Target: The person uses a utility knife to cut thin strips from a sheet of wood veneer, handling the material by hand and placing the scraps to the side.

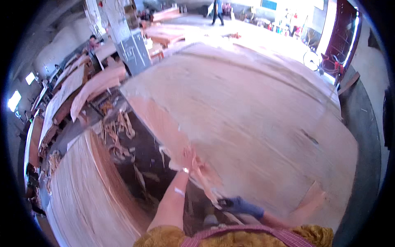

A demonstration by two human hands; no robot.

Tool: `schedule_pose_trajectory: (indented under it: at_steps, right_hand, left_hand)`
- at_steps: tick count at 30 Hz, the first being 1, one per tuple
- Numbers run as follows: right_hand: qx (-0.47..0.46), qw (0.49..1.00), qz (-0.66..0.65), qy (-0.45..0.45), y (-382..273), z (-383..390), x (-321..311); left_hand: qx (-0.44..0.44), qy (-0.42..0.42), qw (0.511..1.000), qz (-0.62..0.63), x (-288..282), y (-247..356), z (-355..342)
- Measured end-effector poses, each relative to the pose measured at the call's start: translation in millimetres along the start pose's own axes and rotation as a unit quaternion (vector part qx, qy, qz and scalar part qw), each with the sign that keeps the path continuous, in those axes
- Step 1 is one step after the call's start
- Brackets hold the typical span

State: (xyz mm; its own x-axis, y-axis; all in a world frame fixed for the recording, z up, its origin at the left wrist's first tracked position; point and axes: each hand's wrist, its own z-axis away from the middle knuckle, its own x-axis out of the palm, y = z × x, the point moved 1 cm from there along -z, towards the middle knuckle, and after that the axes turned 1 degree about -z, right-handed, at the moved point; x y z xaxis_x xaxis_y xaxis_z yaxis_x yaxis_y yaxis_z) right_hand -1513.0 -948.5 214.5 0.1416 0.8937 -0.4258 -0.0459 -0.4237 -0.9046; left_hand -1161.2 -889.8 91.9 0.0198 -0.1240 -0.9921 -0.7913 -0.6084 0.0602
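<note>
A large stack of pale wood veneer sheets [255, 123] fills the middle and right. At its left edge, my bare left hand [188, 156] lies with fingers stretched forward on the pinkish veneer, a white band at its wrist. Beside it, a crumpled, torn veneer strip [203, 171] runs along the edge toward my other hand. My right hand [242, 206], in a blue-grey glove, is closed around a small dark object [224, 202] at the strip's near end. Blur hides what kind of object it is.
A second veneer stack [86, 193] stands at the left. Curled veneer scraps [119, 136] hang and lie in the dark gap between the stacks. Beyond are a grey pillar [135, 53], more stacks [61, 94], a walking person [217, 12] and another person [94, 42] at far left.
</note>
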Motion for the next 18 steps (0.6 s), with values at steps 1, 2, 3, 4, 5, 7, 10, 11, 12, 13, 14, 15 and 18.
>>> schedule_pose_trajectory:
  at_steps: [1,2,3,4,5,7,10,11,12,13,14,15,18]
  right_hand:
    - [-0.058,0.992,-0.11,0.023,6.1,-25.6,30.9]
    - [-0.064,0.936,0.34,0.072,36.0,-23.0,15.4]
    - [0.061,0.981,0.097,0.158,71.9,-27.9,-3.0]
    - [-0.124,0.88,0.442,0.121,76.5,-49.6,-1.2]
    - [0.108,0.985,0.094,0.101,73.5,-68.3,-2.5]
    - [0.327,0.905,-0.249,0.108,77.0,-104.3,-4.8]
    - [0.332,0.896,-0.265,0.131,99.5,-112.7,4.1]
    - [0.331,0.89,-0.281,0.136,102.4,-114.0,6.1]
    - [0.282,0.899,-0.279,0.186,104.3,-118.3,13.3]
    - [0.287,0.898,-0.278,0.185,108.0,-113.7,13.0]
    - [0.316,0.884,-0.3,0.169,95.7,-116.5,14.1]
    - [0.345,0.867,-0.319,0.167,93.9,-114.6,8.5]
    - [0.353,0.869,-0.297,0.179,95.2,-119.8,9.4]
  left_hand:
    - [-0.012,0.09,0.993,-0.069,19.1,-66.4,19.7]
    - [-0.034,-0.118,0.99,0.074,-38.5,15.6,-1.1]
    - [0.035,-0.11,0.99,0.081,-1.1,56.8,-22.2]
    - [0.0,-0.078,0.99,0.12,-10.9,32.7,-12.6]
    - [-0.032,-0.1,0.985,0.14,-20.3,32.5,-10.8]
    - [-0.041,-0.118,0.983,0.135,-42.2,37.5,-16.1]
    - [-0.033,-0.141,0.983,0.112,-57.2,41.9,-13.9]
    - [-0.024,-0.153,0.983,0.095,-61.3,42.3,-13.6]
    - [-0.026,-0.157,0.982,0.098,-64.7,43.9,-14.8]
    - [-0.027,-0.171,0.98,0.097,-67.4,46.5,-16.4]
    - [-0.039,-0.183,0.978,0.093,-70.3,38.4,-11.3]
    - [-0.037,-0.184,0.978,0.096,-76.5,44.3,-12.8]
    - [-0.014,-0.142,0.985,0.096,-82.9,46.9,-11.3]
